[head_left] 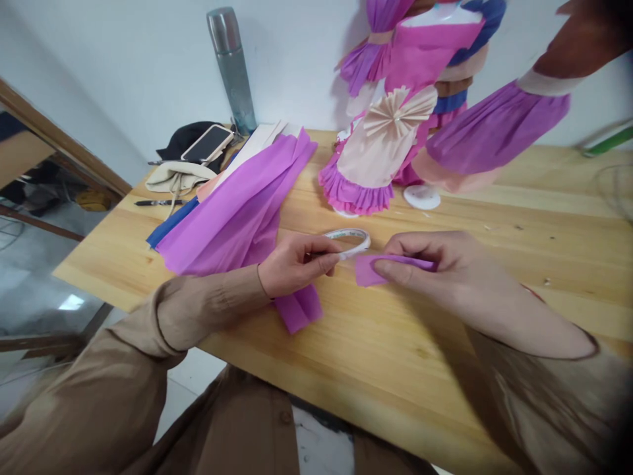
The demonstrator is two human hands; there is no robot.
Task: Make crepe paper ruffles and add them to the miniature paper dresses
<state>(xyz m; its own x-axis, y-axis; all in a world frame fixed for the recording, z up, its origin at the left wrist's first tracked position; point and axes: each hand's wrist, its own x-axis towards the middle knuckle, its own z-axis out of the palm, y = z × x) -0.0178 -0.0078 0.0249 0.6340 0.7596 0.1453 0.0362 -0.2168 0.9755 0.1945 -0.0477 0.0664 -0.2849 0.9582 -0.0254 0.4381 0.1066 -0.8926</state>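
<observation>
Between the thumb and fingers of my left hand (299,264) is a roll of tape (363,244), its white ring with printed inner face pointing right. My right hand (435,267) pinches a small purple crepe paper piece (368,270), just right of the tape roll. Both hands are held over the table's middle. A long folded sheet of purple crepe paper (232,211) lies left of and partly beneath my left hand and forearm. Behind the hands stands a layered crepe paper dress (395,145) with a cream pleated bow and purple ruffle.
On the wooden table (346,369), a grey thermos (232,72) stands against the wall. A phone (208,143), a cream cloth pouch (180,177) and a pen (158,202) lie at the left. A green object (608,140) rests at the far right.
</observation>
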